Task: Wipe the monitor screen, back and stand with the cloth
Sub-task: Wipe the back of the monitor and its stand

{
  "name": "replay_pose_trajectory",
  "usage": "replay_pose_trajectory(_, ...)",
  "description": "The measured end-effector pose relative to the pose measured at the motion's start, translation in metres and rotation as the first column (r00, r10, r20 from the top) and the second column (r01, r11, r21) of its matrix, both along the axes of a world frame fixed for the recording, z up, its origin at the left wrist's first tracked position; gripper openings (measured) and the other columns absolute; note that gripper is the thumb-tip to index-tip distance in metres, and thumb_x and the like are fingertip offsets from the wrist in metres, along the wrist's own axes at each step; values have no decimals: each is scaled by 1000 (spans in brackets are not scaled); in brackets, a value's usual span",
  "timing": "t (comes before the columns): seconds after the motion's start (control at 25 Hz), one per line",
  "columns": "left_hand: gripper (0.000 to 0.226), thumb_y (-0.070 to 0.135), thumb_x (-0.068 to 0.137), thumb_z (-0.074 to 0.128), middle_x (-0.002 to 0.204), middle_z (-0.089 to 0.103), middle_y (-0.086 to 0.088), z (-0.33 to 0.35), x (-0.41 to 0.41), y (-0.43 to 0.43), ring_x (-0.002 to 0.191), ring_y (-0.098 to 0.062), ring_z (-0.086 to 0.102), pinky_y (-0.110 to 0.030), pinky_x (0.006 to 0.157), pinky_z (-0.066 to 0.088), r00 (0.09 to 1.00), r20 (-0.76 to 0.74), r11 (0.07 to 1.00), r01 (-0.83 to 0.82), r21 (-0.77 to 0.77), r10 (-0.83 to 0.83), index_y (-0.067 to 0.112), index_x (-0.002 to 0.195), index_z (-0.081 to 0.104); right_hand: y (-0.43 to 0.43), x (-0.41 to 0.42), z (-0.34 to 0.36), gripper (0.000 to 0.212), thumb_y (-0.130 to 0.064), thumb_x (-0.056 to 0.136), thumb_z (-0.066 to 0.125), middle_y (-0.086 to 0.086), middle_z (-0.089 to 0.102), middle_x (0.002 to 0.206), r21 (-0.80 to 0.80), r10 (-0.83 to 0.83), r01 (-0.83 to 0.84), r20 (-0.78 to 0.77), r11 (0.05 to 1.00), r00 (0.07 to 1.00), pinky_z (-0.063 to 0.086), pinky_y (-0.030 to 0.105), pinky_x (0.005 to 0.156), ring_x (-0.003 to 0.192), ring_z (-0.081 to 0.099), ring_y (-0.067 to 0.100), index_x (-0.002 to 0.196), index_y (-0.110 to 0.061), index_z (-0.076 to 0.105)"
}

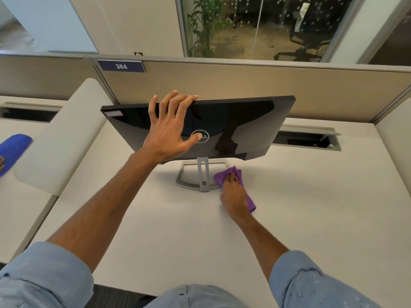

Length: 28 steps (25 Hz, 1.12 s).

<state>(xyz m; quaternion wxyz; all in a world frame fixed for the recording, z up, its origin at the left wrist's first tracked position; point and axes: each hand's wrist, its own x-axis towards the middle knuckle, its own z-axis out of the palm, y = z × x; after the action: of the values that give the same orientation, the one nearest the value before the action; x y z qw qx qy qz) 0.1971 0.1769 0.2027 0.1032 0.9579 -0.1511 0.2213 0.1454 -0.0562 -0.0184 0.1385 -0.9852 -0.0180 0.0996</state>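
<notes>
A black monitor (240, 121) stands on the white desk with its glossy back and round logo turned toward me. My left hand (171, 127) lies spread on that back, fingers hooked over the top edge, thumb on the logo. Below it is the silver stand (203, 174), an upright post on an open frame base. My right hand (233, 192) presses a purple cloth (222, 176) flat on the desk against the base's right side. The screen side faces away and is hidden.
A beige partition (244, 85) with a "384" label (121, 66) runs behind the monitor. A cable slot (307, 140) opens at the back right. A curved white divider (60, 138) stands at left; beyond it another person's hand holds a blue cloth (13, 152).
</notes>
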Motion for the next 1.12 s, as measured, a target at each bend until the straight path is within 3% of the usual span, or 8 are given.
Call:
replay_pose_trajectory(0.12, 95, 74, 92, 54, 170, 33, -5, 2, 0, 3, 167, -32, 16, -65, 132, 1, 1000, -2, 1000, 18, 26, -18, 27, 170, 28, 24, -30, -11, 86, -19, 96, 73, 13, 34, 168, -10, 83, -82, 60, 997, 995, 58, 36, 102, 149, 45, 30, 164, -7, 23)
replay_pose_trajectory(0.2, 95, 74, 92, 53, 170, 32, -5, 1, -2, 2, 167, -32, 15, -65, 132, 1, 1000, -9, 1000, 12, 25, -12, 27, 170, 28, 22, -43, -8, 70, -17, 95, 73, 11, 54, 153, 51, 148, -149, 19, 988, 989, 60, 34, 94, 131, 61, 30, 156, -10, 40)
replay_pose_trajectory(0.32, 97, 75, 91, 53, 171, 31, -6, 2, -3, 2, 167, -33, 14, -66, 132, 1, 1000, -10, 999, 11, 32, -11, 27, 171, 26, 0, -38, 8, 44, -19, 95, 73, 0, 71, 119, 282, -53, 39, 40, 958, 998, 57, 29, 83, 105, 70, 24, 137, -23, 61)
replay_pose_trajectory(0.44, 98, 74, 90, 54, 170, 30, -6, 3, -3, 3, 167, -33, 14, -66, 132, 0, 1000, -21, 999, 16, 38, -15, 27, 171, 26, -11, -17, 8, 66, -9, 93, 76, 1, 64, 133, 407, -247, 209, 44, 889, 968, 59, 35, 93, 109, 66, 23, 151, -19, 48)
replay_pose_trajectory(0.6, 99, 73, 89, 56, 170, 29, -6, 5, -1, 5, 167, -34, 13, -66, 132, 0, 999, -38, 999, 26, 45, -24, 27, 171, 24, 8, -25, -2, 89, -3, 93, 73, 5, 30, 171, 168, 9, -14, 28, 986, 1000, 54, 36, 109, 151, 42, 28, 166, -15, 23)
replay_pose_trajectory(0.72, 97, 72, 90, 56, 170, 29, -5, 5, -1, 4, 166, -32, 13, -65, 133, -1, 999, -28, 999, 28, 44, -27, 28, 171, 24, 11, -43, -8, 86, -3, 93, 72, 0, 42, 165, 182, 117, -118, 13, 976, 993, 56, 31, 104, 141, 55, 26, 165, -18, 28)
replay_pose_trajectory(0.92, 95, 73, 92, 52, 170, 30, -3, 10, -4, 7, 164, -31, 18, -61, 134, -3, 996, -72, 999, 49, 17, -47, 30, 171, 24, -10, -72, 5, 58, -12, 103, 65, -6, 61, 138, 487, 84, -58, -32, 871, 996, 48, 14, 78, 117, 65, 23, 153, -35, 47)
replay_pose_trajectory(1.12, 95, 62, 95, 55, 176, 25, -5, 24, -7, 22, 165, -30, 20, -55, 136, -3, 983, -148, 991, 98, -87, -111, 26, 174, 16, 11, -125, 4, 81, -3, 97, 65, -18, 37, 165, 375, 329, -389, 214, 842, 919, 43, 10, 103, 137, 54, 11, 165, -33, 30)
